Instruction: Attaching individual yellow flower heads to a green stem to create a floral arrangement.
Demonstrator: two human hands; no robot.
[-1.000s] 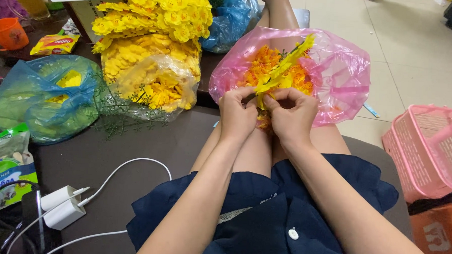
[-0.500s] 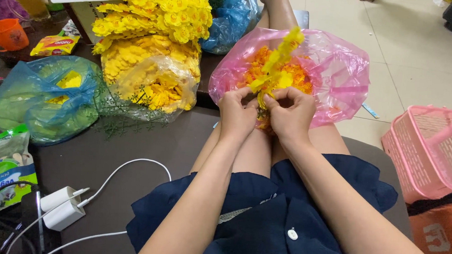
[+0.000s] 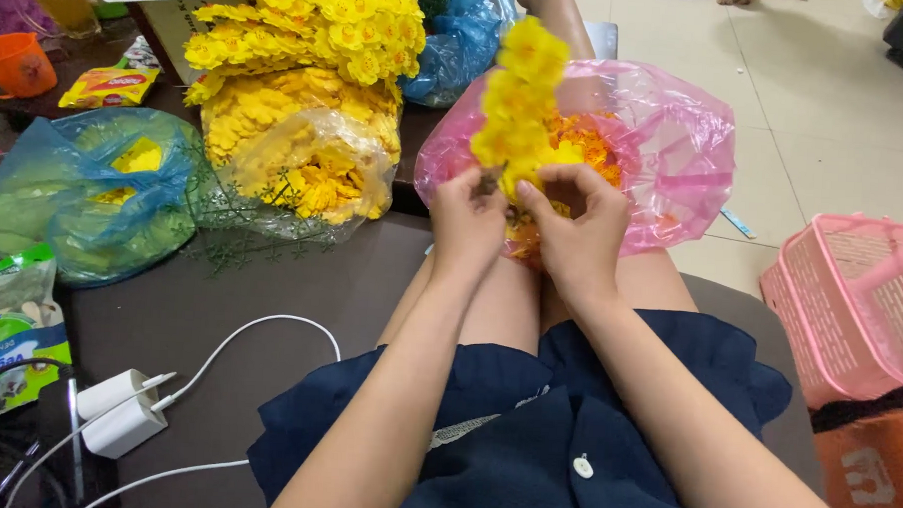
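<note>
Both hands meet over my lap and grip one sprig of yellow artificial flowers (image 3: pixel 517 101) that stands upright. My left hand (image 3: pixel 466 222) pinches its stem from the left; my right hand (image 3: pixel 573 223) closes on the lowest blooms from the right. Behind the hands an open pink plastic bag (image 3: pixel 675 152) rests on my knees and holds orange flowers (image 3: pixel 587 144).
A big heap of yellow flowers (image 3: pixel 298 78), partly in clear plastic, lies on the dark table (image 3: pixel 230 296) at left. Blue bags (image 3: pixel 83 196) (image 3: pixel 469 34), an orange cup (image 3: pixel 16 66), snack packets, white chargers (image 3: pixel 116 413) with cables sit nearby. A pink basket (image 3: pixel 850 308) stands at right.
The yellow sprig has swung from lying slanted over the pink bag to standing upright. Both hands rose a little with it and stay closed on its base.
</note>
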